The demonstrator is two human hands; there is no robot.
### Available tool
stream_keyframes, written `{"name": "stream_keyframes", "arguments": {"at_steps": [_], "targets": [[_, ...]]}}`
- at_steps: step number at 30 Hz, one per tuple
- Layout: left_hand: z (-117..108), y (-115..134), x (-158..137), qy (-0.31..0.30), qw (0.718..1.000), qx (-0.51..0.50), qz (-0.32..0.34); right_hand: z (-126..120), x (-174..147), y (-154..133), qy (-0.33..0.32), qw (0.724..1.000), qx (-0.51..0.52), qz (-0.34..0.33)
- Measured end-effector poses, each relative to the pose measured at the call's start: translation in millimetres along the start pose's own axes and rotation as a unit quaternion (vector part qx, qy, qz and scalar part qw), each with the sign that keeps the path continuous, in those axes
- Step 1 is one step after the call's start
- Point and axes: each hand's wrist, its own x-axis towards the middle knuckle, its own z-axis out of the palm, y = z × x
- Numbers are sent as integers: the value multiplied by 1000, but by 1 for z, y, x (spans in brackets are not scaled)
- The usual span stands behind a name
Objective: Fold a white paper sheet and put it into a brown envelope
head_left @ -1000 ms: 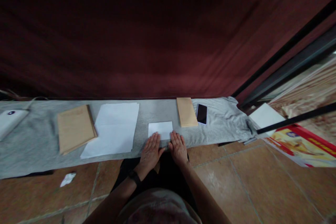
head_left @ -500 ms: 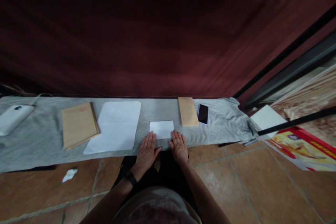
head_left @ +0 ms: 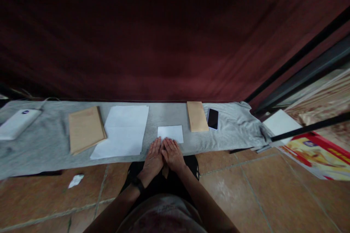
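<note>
A small white folded paper (head_left: pixel 172 132) lies flat on the grey cloth in front of me. My left hand (head_left: pixel 153 158) rests flat at its near left corner, fingers stretched out, a dark band on the wrist. Beside it, my right hand (head_left: pixel 172 156) lies flat with its fingertips on the paper's near edge; the thumbs are close together. To the left are larger white paper sheets (head_left: pixel 123 131) and a stack of brown envelopes (head_left: pixel 86 129). A narrower brown envelope stack (head_left: pixel 197 116) sits to the right, next to a phone (head_left: pixel 212 119).
Grey cloth (head_left: pixel 229 131) covers the long narrow table against a dark red curtain (head_left: pixel 164 43). A white device with a cable (head_left: pixel 19 123) lies at the far left. Black metal bars (head_left: pixel 308 129) and a red-yellow box (head_left: pixel 319 153) stand at right. Crumpled tissue (head_left: pixel 76 181) lies on the tiled floor.
My right hand has slid left along the paper's near edge, from its right corner to beside my left hand. My left hand stays at the left corner.
</note>
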Motion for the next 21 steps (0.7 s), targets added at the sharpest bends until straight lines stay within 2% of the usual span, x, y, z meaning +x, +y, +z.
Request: {"name": "stream_keyframes", "arguments": {"at_steps": [11,21], "targets": [[-6,1,1,26,1000,-15,6,-12,-17,26,-8,997,-69,46],[-9,0,2,21,999,-26,0,-22,-34,47,21,993,-96,71]]}}
